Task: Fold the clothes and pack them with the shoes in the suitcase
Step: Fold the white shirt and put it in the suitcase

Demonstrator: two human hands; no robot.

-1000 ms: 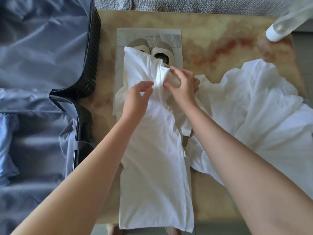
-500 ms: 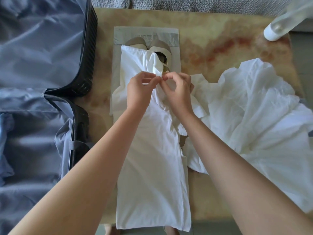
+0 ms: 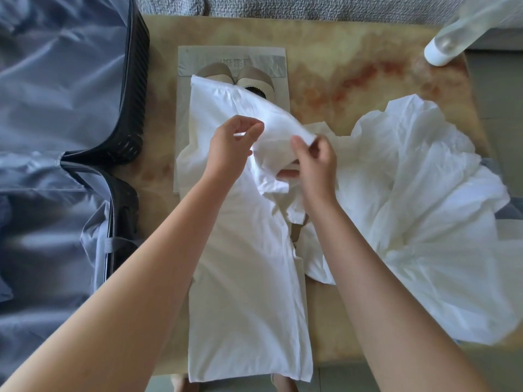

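A long white garment (image 3: 246, 278) lies folded lengthwise down the middle of the marble table (image 3: 353, 66). Its far end is lifted and drawn back toward me. My left hand (image 3: 229, 148) pinches that raised fold from the left, and my right hand (image 3: 317, 165) pinches it from the right. Beige shoes (image 3: 252, 79) sit on a grey bag (image 3: 232, 56) beyond the garment, partly covered by it. A crumpled white garment (image 3: 418, 193) is heaped on the right. The open suitcase (image 3: 56, 137) with blue lining lies at the left.
A clear bottle with a white cap (image 3: 441, 49) leans over the table's far right corner. A grey textured sofa (image 3: 283, 7) runs along the far edge. The suitcase's black rim (image 3: 135, 94) stands beside the shoe bag.
Both hands have pulled the garment's far end up and back toward me, uncovering more of the shoes. The hands moved apart slightly and nearer to me.
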